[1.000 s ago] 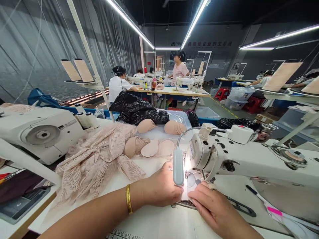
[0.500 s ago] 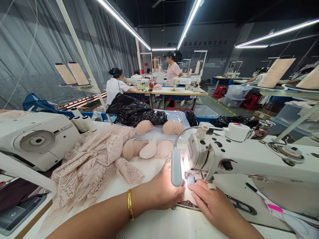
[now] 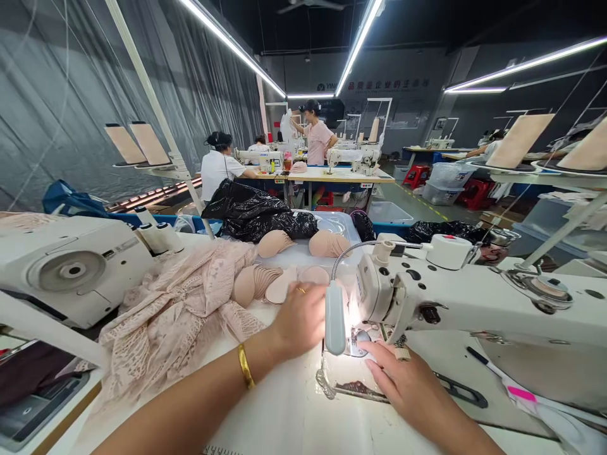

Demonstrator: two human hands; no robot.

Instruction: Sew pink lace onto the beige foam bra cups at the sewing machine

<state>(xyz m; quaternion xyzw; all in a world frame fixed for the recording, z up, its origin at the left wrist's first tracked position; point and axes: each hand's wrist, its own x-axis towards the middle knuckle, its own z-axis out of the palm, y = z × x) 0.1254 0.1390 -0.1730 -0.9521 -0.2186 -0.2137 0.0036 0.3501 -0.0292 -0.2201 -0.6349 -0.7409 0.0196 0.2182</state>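
Observation:
My left hand (image 3: 298, 316), with a gold bangle on the wrist, reaches out over the white table, fingers stretched towards a stack of beige bra cups (image 3: 258, 281); the fingertips touch or nearly touch the nearest cup, which cup I cannot tell. My right hand (image 3: 403, 385) lies flat and open on the bed of the white sewing machine (image 3: 450, 303), fingertips just right of the presser foot (image 3: 356, 338). A small grey lamp (image 3: 334, 316) on a gooseneck lights the needle plate. A narrow dark lace strip (image 3: 353, 387) lies on the bed in front of the needle.
A heap of pale pink lace fabric (image 3: 180, 303) lies left of my left arm. More cups sit in a clear tray (image 3: 339, 222) beside a black plastic bag (image 3: 256, 212). Another machine (image 3: 71, 268) stands at left. Two people (image 3: 215, 167) (image 3: 317, 136) work at far tables.
My left hand has left the needle area and moved up and left to the cup stack. The right hand has stayed by the presser foot. The far standing person has raised white cloth.

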